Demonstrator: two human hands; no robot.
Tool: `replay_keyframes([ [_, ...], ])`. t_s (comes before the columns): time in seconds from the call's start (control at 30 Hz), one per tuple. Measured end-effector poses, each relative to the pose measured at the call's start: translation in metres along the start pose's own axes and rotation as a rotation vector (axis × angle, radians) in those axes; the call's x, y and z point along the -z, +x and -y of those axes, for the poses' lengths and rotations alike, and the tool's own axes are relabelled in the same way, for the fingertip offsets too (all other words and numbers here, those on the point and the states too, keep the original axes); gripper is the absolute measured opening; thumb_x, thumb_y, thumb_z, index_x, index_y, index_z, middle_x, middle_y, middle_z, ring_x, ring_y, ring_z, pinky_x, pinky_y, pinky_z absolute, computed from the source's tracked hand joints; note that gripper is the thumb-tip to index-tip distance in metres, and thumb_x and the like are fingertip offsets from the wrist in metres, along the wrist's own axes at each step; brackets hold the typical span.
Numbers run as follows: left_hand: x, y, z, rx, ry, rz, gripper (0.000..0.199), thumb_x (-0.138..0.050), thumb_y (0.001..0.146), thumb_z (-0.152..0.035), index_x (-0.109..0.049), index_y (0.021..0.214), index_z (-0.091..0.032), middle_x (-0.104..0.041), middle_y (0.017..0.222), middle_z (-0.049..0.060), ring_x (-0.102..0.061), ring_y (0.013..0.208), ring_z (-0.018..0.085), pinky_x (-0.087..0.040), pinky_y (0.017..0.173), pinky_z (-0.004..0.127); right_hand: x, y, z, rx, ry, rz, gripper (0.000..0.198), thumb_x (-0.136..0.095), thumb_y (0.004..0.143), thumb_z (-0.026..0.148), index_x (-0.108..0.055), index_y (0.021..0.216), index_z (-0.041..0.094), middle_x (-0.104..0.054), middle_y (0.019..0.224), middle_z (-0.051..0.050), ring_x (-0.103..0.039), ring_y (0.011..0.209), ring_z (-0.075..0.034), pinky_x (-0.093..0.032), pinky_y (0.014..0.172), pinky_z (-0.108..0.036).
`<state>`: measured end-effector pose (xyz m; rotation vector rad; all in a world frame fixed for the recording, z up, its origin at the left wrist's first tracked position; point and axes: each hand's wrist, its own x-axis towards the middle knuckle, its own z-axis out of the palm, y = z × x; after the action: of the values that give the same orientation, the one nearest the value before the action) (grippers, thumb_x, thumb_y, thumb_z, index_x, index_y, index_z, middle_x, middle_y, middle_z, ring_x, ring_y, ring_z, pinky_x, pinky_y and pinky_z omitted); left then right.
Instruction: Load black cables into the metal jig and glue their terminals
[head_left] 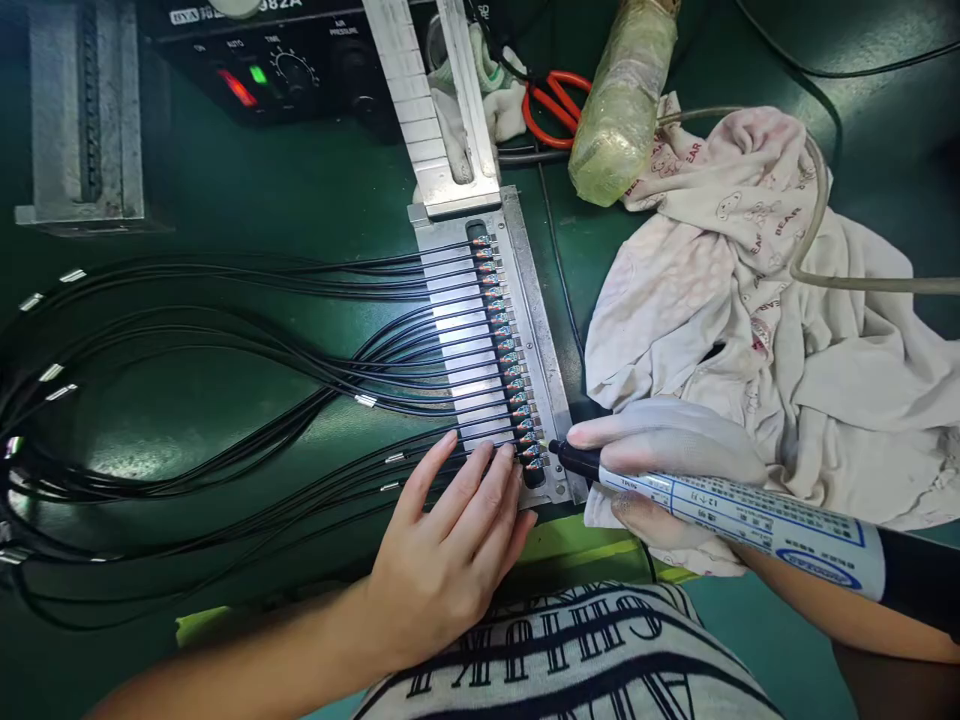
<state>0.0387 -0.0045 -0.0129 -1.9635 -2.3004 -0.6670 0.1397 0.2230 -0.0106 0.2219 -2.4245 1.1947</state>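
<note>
A silver metal fixture [469, 345] lies on the bench with a row of black cables [397, 372] laid across it. Their ends, small connectors with bare coloured wires [513, 370], line up along its slot. My left hand [450, 555] is bare and rests its outstretched fingertips on the lowest cables, at the fixture's near end. In my right hand [675, 470], which wears a thin white glove, is a labelled glue syringe [739, 515]. Its black nozzle points left and meets or nearly meets the connectors near the bottom of the row.
A hinged metal cover [420, 130] stands raised behind the fixture. At the back sits a black dispenser box [292, 70] with lit switches. A second metal fixture [86, 120], orange-handled scissors [555, 105], a yellowish wrapped cylinder [622, 110], a crumpled cloth [750, 270] and a hose [817, 200] lie around.
</note>
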Motion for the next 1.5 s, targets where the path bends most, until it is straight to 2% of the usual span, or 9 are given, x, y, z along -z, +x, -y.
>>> replay_keyframes([
  [0.2,0.0005,-0.0006,0.0,0.007,-0.002,0.016,0.025,-0.07,0.088,-0.015,-0.069,0.11,-0.002,-0.071,0.116,0.014,-0.067,0.11,0.027,-0.035,0.117,0.048,-0.0024,0.0008,-0.0031,0.035,-0.008,-0.015,0.017,-0.066,0.082,0.02,-0.06,0.098,0.014,-0.073,0.098,-0.013,-0.073,0.092,-0.013,-0.059,0.083,-0.019],
  [0.43,0.002,0.0023,-0.0003,0.004,-0.003,0.025,0.029,-0.07,0.088,-0.017,-0.068,0.113,-0.003,-0.07,0.119,0.014,-0.068,0.109,0.027,-0.035,0.116,0.049,-0.0044,-0.0006,-0.0032,0.006,0.003,-0.051,0.017,-0.063,0.085,0.02,-0.059,0.101,0.018,-0.073,0.098,-0.011,-0.073,0.089,-0.014,-0.061,0.077,-0.022],
  [0.93,0.0029,0.0015,-0.0005,-0.001,-0.004,0.028,0.028,-0.07,0.087,-0.015,-0.068,0.111,-0.002,-0.071,0.117,0.015,-0.068,0.108,0.027,-0.037,0.115,0.049,-0.008,0.0026,-0.0008,0.002,0.03,-0.106,0.012,-0.063,0.085,0.019,-0.06,0.097,0.015,-0.073,0.094,-0.012,-0.073,0.088,-0.013,-0.061,0.082,-0.021],
  [1.1,0.0037,0.002,-0.0002,-0.001,-0.008,0.024,0.027,-0.07,0.088,-0.015,-0.068,0.111,-0.002,-0.071,0.116,0.015,-0.068,0.107,0.027,-0.037,0.115,0.049,-0.0052,0.003,-0.0016,0.03,0.003,-0.062,0.014,-0.064,0.084,0.019,-0.06,0.096,0.015,-0.073,0.095,-0.012,-0.073,0.09,-0.013,-0.061,0.083,-0.02],
  [1.3,0.0026,0.002,-0.0003,-0.001,-0.007,0.029,0.027,-0.07,0.088,-0.015,-0.068,0.112,-0.002,-0.071,0.117,0.015,-0.068,0.108,0.027,-0.037,0.115,0.049,-0.0061,0.0039,-0.0027,0.019,0.011,-0.071,0.013,-0.062,0.084,0.017,-0.06,0.097,0.015,-0.073,0.094,-0.013,-0.073,0.089,-0.013,-0.06,0.082,-0.019],
  [1.5,0.0006,0.0015,-0.0008,0.002,-0.008,0.017,0.026,-0.07,0.088,-0.015,-0.069,0.111,-0.002,-0.071,0.116,0.014,-0.068,0.108,0.027,-0.037,0.115,0.049,-0.0049,0.0041,-0.0007,0.009,-0.025,-0.051,0.013,-0.063,0.087,0.024,-0.059,0.098,0.017,-0.073,0.097,-0.01,-0.073,0.089,-0.013,-0.061,0.079,-0.02],
])
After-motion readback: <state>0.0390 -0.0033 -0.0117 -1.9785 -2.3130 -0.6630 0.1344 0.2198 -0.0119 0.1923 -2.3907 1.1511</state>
